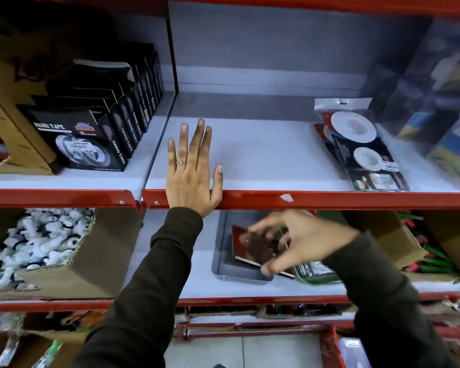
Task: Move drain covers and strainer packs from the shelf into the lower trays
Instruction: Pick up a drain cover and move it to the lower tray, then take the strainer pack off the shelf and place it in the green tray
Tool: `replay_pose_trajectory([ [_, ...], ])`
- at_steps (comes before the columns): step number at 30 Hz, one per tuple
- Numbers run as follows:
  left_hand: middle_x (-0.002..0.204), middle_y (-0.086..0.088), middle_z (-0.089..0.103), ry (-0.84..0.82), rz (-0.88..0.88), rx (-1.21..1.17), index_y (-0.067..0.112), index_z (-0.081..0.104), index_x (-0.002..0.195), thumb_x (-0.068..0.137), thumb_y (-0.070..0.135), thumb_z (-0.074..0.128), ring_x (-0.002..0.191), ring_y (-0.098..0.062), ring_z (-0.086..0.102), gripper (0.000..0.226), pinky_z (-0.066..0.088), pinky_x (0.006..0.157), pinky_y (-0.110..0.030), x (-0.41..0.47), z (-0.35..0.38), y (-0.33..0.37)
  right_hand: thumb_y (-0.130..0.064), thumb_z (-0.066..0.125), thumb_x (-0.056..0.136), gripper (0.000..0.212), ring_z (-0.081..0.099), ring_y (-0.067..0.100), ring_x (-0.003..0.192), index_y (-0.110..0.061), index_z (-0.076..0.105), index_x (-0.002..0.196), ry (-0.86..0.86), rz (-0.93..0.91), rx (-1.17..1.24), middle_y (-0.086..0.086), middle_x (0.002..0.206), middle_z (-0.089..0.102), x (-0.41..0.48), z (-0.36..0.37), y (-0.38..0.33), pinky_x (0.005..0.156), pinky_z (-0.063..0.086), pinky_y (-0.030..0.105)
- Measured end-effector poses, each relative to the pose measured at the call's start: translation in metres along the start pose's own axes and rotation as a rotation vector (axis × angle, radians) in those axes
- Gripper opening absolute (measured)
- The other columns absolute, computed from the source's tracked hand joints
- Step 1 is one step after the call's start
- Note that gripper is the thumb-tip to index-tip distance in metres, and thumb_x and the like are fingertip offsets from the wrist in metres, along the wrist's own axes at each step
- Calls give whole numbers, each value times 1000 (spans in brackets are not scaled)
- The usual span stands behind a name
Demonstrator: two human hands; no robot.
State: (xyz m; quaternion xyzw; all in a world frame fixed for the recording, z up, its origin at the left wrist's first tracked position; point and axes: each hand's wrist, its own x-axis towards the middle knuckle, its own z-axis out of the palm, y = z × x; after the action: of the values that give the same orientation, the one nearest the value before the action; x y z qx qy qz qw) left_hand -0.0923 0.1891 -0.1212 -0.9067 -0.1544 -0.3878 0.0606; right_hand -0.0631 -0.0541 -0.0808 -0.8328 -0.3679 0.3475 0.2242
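Observation:
My left hand (193, 171) lies flat, fingers spread, on the white upper shelf (263, 160), its wrist over the red front rail. It holds nothing. On the shelf's right side lie strainer packs (361, 147), clear bags with white round strainers on dark cards. One level lower, my right hand (295, 243) pinches a dark red card pack (250, 248) over a grey tray (223, 261). The pack is blurred and tilted, partly inside the tray. Darker flat items lie in the tray beneath it.
Black nano tape boxes (91, 134) fill the upper shelf's left bay. A cardboard box of white fittings (37, 248) stands at the lower left. More cardboard boxes (383, 235) and shiny packets (314, 272) sit to the tray's right. Clear-wrapped goods (441, 102) crowd the upper right.

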Motion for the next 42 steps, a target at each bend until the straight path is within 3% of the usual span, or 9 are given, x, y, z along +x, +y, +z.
replay_pose_trajectory([
  [3, 167, -8, 18, -1, 10, 1, 13, 14, 159, 96, 42, 29, 154, -33, 15, 71, 12, 126, -50, 1, -1, 0, -50, 87, 55, 74, 67, 13, 96, -22, 67, 120, -48, 130, -25, -10, 103, 72, 52, 41, 41, 87, 53, 27],
  [6, 166, -9, 20, 3, 18, -1, 12, 17, 159, 96, 42, 28, 154, -34, 15, 70, 14, 126, -52, 3, 0, 0, -40, 86, 66, 74, 62, 28, 116, -10, 61, 129, -12, 241, -72, 8, 127, 66, 109, 70, 79, 103, 49, 35],
  [19, 167, -5, 20, 2, 25, 33, 15, 21, 159, 96, 41, 27, 155, -34, 15, 68, 11, 126, -54, 2, -1, 1, -45, 78, 74, 108, 21, 31, 150, -19, 13, 156, 144, 224, -356, 8, 164, 14, 160, 122, 127, 117, 34, 47],
  [25, 164, -3, 28, -87, 42, -10, 15, 30, 155, 98, 40, 24, 155, -29, 16, 63, 8, 127, -51, -1, -12, 11, -67, 56, 76, 56, 65, 16, 107, -39, 52, 125, 595, -90, -232, -8, 120, 63, 92, 106, 107, 84, 58, 32],
  [29, 164, -2, 27, -137, -11, -4, 17, 30, 155, 100, 46, 19, 156, -29, 13, 64, 7, 126, -55, 0, -24, 35, -58, 57, 87, 29, 61, 7, 72, -33, 67, 99, 914, -319, -209, -11, 82, 64, 40, 65, 85, 61, 55, 29],
  [33, 161, -1, 35, -143, 20, -88, 23, 46, 148, 100, 44, 29, 155, -28, 16, 55, 10, 124, -58, 8, -33, 122, -43, 58, 93, 20, 58, 13, 73, -26, 69, 91, 1266, -471, -40, -5, 79, 64, -13, -13, 88, 67, 50, 32],
  [37, 165, -4, 25, -277, -62, -224, 21, 51, 146, 99, 45, 27, 156, -29, 9, 58, 4, 126, -55, 24, -35, 216, -39, 51, 94, 46, 53, 22, 115, -21, 49, 136, 1371, -75, -33, 3, 122, 63, -50, -93, 127, 98, 40, 40],
  [40, 169, -4, 10, -493, -127, -242, 18, 49, 146, 99, 49, 22, 157, -28, -4, 62, -6, 125, -52, 37, -31, 272, -41, 42, 98, 69, 32, 33, 143, -6, 21, 154, 1017, 390, -32, 18, 153, 39, -65, -134, 159, 117, 19, 52],
  [42, 169, -3, 6, -603, -190, -270, 18, 47, 148, 101, 48, 22, 157, -27, -7, 61, -9, 125, -52, 43, -25, 292, -40, 37, 100, 68, 34, 34, 143, -5, 18, 155, 798, 483, -69, 20, 153, 40, -66, -145, 165, 120, 11, 55],
])
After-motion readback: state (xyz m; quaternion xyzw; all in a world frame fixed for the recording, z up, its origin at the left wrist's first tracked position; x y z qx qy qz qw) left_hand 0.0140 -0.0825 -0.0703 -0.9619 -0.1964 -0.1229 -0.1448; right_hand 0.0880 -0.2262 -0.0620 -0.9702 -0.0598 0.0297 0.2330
